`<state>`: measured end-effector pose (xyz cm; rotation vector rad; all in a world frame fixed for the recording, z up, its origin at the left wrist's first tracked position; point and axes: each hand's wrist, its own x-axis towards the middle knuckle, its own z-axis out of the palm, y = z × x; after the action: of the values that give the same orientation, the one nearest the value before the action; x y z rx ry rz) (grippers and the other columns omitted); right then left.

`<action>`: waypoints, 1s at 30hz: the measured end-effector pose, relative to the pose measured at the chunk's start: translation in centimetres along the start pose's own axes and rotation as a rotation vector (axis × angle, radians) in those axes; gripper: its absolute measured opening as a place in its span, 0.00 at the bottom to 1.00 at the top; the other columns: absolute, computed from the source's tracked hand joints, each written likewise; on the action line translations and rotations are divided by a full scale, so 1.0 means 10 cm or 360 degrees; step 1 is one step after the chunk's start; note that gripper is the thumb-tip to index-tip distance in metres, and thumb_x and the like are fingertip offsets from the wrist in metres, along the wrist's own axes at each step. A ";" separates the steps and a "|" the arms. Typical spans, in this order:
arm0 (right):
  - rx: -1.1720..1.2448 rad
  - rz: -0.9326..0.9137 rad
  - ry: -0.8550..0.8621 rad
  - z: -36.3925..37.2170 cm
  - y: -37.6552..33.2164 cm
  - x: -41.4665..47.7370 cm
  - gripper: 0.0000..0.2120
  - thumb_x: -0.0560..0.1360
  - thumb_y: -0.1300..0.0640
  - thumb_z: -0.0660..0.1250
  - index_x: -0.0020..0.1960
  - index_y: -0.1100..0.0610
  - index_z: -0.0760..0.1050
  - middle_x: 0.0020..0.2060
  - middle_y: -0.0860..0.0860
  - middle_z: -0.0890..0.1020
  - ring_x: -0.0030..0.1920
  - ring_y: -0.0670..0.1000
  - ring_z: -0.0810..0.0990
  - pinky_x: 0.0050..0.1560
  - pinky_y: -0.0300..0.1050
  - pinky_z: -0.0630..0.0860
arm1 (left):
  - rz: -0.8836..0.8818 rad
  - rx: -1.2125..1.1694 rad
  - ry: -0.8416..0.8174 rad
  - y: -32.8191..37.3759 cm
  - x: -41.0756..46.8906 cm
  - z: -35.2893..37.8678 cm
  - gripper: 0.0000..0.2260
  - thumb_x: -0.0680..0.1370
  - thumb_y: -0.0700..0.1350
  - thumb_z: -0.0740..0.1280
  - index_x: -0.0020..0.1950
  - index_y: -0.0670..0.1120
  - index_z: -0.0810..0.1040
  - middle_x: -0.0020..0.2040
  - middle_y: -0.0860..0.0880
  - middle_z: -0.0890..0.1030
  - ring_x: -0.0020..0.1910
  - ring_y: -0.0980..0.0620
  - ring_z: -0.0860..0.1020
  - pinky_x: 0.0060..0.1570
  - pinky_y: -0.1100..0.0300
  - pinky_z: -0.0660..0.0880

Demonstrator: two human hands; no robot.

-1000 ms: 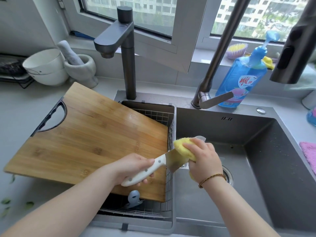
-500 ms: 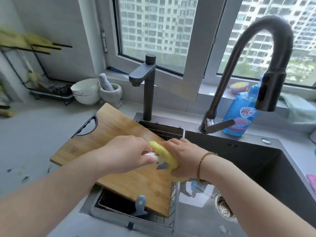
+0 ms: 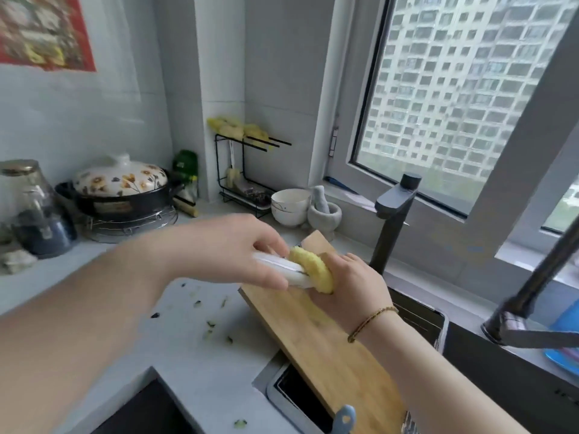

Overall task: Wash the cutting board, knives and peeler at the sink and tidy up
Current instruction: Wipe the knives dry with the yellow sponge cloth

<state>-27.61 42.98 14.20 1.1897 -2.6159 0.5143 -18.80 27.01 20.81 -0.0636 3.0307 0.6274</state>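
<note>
My left hand [image 3: 238, 249] grips the white handle of a knife [image 3: 282, 270] above the wooden cutting board [image 3: 332, 346]. My right hand [image 3: 351, 283] holds a yellow sponge [image 3: 313, 267] wrapped round the knife where the handle ends, so the blade is hidden. The board lies slanted across the sink's left basket [image 3: 285, 393]. A pale blue handle, perhaps the peeler [image 3: 344, 418], sticks up at the board's near end.
Green scraps [image 3: 208, 324] litter the grey counter. A flowered pot [image 3: 122, 189], stacked white bowls [image 3: 289, 206] and a stone mortar [image 3: 324, 214] stand at the back. Two dark taps [image 3: 394, 214] rise by the window. A blue soap bottle [image 3: 564, 343] is at the right edge.
The view has swung up and to the left, away from the sink basin. Both hands still hold the knife and sponge, now raised higher over the board's far end.
</note>
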 end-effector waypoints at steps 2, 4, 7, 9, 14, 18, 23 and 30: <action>0.0094 0.0004 0.0107 0.04 -0.26 0.18 0.12 0.73 0.49 0.64 0.55 0.50 0.72 0.42 0.45 0.73 0.53 0.48 0.73 0.43 0.39 0.65 | -0.0004 -0.0449 0.0202 -0.31 -0.23 -0.23 0.18 0.57 0.63 0.71 0.45 0.66 0.75 0.43 0.66 0.80 0.41 0.69 0.77 0.36 0.74 0.70; 0.0224 0.0044 0.0210 0.11 -0.54 0.40 0.08 0.73 0.49 0.65 0.51 0.49 0.72 0.39 0.42 0.74 0.49 0.47 0.72 0.42 0.40 0.65 | 0.0097 -0.0967 0.0419 -0.59 -0.42 -0.31 0.26 0.51 0.61 0.72 0.49 0.64 0.76 0.46 0.63 0.82 0.43 0.65 0.80 0.39 0.74 0.73; 0.0463 0.0177 0.0329 0.24 -1.01 0.75 0.07 0.73 0.48 0.65 0.47 0.49 0.71 0.34 0.42 0.71 0.44 0.46 0.70 0.40 0.41 0.64 | 0.0205 -0.1559 0.0741 -0.97 -0.49 -0.30 0.29 0.53 0.52 0.77 0.52 0.54 0.75 0.43 0.57 0.84 0.44 0.62 0.81 0.42 0.71 0.75; 0.0647 0.0172 0.0385 0.47 -1.50 1.03 0.08 0.73 0.48 0.65 0.49 0.50 0.73 0.37 0.43 0.72 0.46 0.48 0.71 0.40 0.41 0.64 | 0.0120 -0.1685 0.1092 -1.30 -0.55 -0.34 0.19 0.62 0.44 0.77 0.49 0.51 0.75 0.38 0.58 0.84 0.41 0.63 0.81 0.41 0.71 0.74; 0.1000 0.0041 0.0345 1.21 -2.75 1.47 0.05 0.72 0.52 0.65 0.47 0.52 0.73 0.40 0.47 0.77 0.49 0.52 0.75 0.38 0.42 0.63 | -0.0251 -0.1822 0.1938 -2.05 -0.76 -0.55 0.07 0.73 0.41 0.68 0.42 0.53 0.74 0.35 0.55 0.80 0.36 0.57 0.78 0.44 0.58 0.74; 0.1262 -0.0060 0.0302 1.57 -3.47 1.63 0.15 0.68 0.47 0.61 0.49 0.54 0.75 0.44 0.49 0.81 0.48 0.54 0.76 0.40 0.43 0.68 | -0.0346 -0.1931 0.2200 -2.55 -1.02 -0.74 0.07 0.72 0.43 0.70 0.42 0.50 0.72 0.36 0.51 0.76 0.37 0.53 0.76 0.44 0.57 0.72; 0.1478 -0.0251 0.0100 1.77 -3.97 1.71 0.13 0.64 0.48 0.60 0.46 0.52 0.74 0.42 0.50 0.80 0.47 0.55 0.76 0.45 0.47 0.73 | -0.0436 -0.1983 0.2419 -2.98 -1.29 -0.93 0.08 0.75 0.43 0.67 0.37 0.48 0.71 0.23 0.56 0.74 0.26 0.59 0.74 0.36 0.60 0.72; 0.1667 -0.0385 -0.0107 1.88 -4.08 1.78 0.10 0.62 0.44 0.62 0.42 0.36 0.67 0.43 0.42 0.77 0.49 0.51 0.75 0.50 0.42 0.73 | -0.0448 -0.1891 0.2704 -3.30 -1.46 -1.42 0.17 0.76 0.52 0.64 0.30 0.48 0.64 0.19 0.55 0.66 0.21 0.56 0.63 0.25 0.65 0.63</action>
<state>-9.18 -1.64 12.07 1.7356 -2.1524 1.9310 -3.12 -8.44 21.57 -1.7046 2.4807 3.4664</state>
